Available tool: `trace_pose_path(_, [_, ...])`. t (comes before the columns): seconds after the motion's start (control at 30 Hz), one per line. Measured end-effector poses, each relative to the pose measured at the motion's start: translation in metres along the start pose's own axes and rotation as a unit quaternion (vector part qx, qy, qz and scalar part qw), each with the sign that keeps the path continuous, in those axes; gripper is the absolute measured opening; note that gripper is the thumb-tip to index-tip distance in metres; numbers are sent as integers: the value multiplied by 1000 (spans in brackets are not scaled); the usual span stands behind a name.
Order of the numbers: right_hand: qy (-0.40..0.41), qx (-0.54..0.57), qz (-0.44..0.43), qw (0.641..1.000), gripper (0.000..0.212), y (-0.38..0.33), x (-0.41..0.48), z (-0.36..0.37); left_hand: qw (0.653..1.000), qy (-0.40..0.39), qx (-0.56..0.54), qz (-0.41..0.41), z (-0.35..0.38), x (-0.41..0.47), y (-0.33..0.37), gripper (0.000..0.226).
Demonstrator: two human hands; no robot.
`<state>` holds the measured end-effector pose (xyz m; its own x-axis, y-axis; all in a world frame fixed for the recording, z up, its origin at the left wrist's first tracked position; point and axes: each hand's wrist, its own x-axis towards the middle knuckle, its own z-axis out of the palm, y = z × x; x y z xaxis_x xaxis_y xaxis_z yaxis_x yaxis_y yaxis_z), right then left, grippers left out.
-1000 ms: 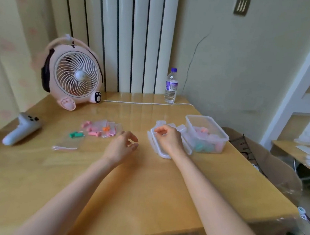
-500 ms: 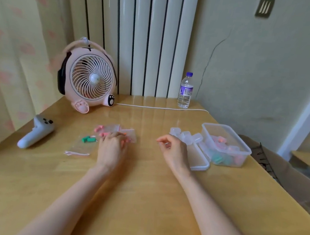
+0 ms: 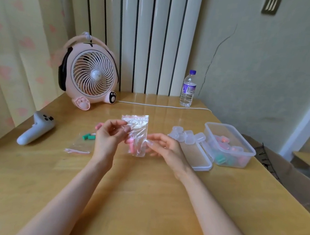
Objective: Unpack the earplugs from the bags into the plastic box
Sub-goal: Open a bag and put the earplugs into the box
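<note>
Seen from the head camera, a person holds a small clear zip bag [image 3: 136, 132] upright above the table [image 3: 141, 202], between both hands, apparently so that the sealed top faces up and can be pulled open. The left hand [image 3: 108, 139] has its fingers pinched on the bag's upper left edge, just under the zip strip, while the right hand [image 3: 166, 147] grasps the lower right edge with thumb and fingertips, steadying it. The pink earplugs [image 3: 131, 145] sit in the bottom of the bag, a soft blur of colour behind wrinkled, glossy film; how many there are cannot be told. The plastic box [image 3: 251, 152] stands open to the right, near the right hand, already holding pink and green pieces, with its lid [image 3: 196, 156] lying flat just beside it and small clear cases [image 3: 186, 137] clustered at the lid's far end, all within easy reach for emptying. To the left, a second bag [image 3: 78, 145] lies flat on the table near the green earplugs [image 3: 88, 136]. A grey controller [image 3: 36, 128], a pink fan [image 3: 89, 76] and a water bottle [image 3: 188, 89] stand farther off, well apart from the work.
</note>
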<state>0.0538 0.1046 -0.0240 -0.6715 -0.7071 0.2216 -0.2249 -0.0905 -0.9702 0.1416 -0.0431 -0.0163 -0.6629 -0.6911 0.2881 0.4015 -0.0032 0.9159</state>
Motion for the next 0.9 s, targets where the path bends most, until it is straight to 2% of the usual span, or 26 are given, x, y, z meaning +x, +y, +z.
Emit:
trace_pose_path(0.1, [-18,-7,-13,1000,4,1,-2,6,1000,-2,-1,-17,2,-2,-5,32])
trace_pose_path(0.2, [7,-11,-11,1000,9,5,0,4,997,-51,0,-53,5,-5,-5,55])
trace_pose_path(0.4, [3,-67,23,997,12,5,1,-4,995,-85,6,-58,8,-7,4,25])
trace_pose_path(0.73, [-20,-81,45,996,4,2,-1,-8,991,-109,6,-82,4,-6,5,21])
trace_pose_path(0.9, [6,-37,-18,999,31,-1,-2,-5,983,-138,14,-118,5,-7,1,22])
